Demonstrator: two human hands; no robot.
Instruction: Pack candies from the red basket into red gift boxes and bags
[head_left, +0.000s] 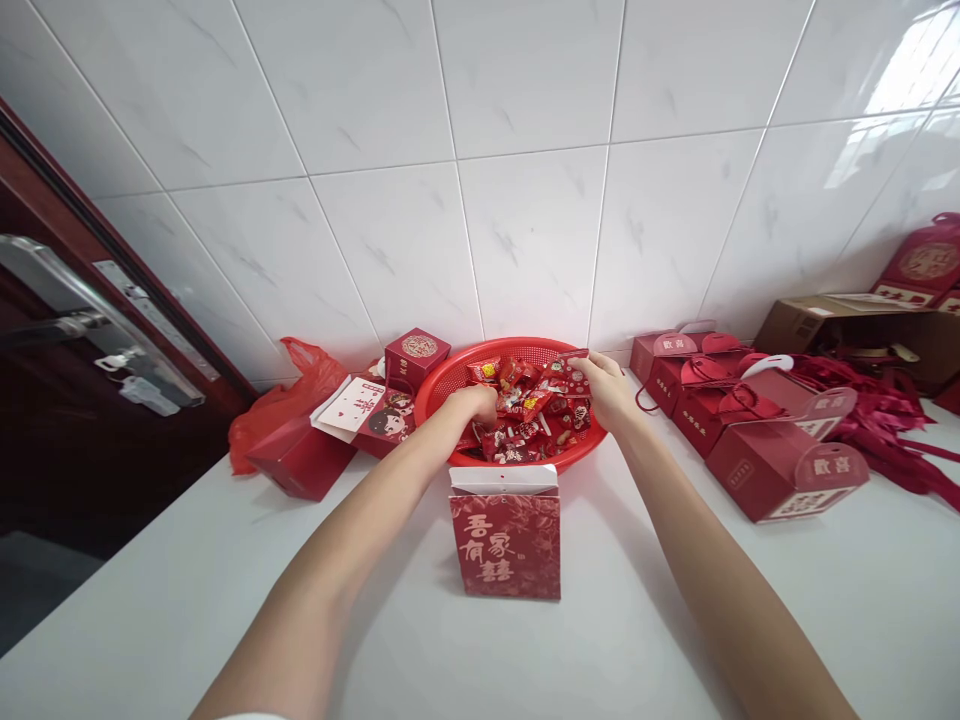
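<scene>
A red plastic basket [435, 385] full of wrapped candies [534, 402] stands against the tiled wall. Over its left side reaches my left hand [476, 402], fingers curled down among the candies; their tips are hidden, so what they grip does not show. At the right rim, my right hand [606, 388] is closed on a flat red packet [571, 376] with pale printing. In front of the basket a dark red gift box [506, 545] with pale characters stands upright, its white-lined top flaps raised.
To the left are a red plastic bag [300, 395], red boxes [417, 358] and a white printed card [352, 402]. Several red handled boxes [780, 465], dark red ribbons [877, 420] and a cardboard box [840, 325] lie to the right. A door [90, 380] borders the table's left.
</scene>
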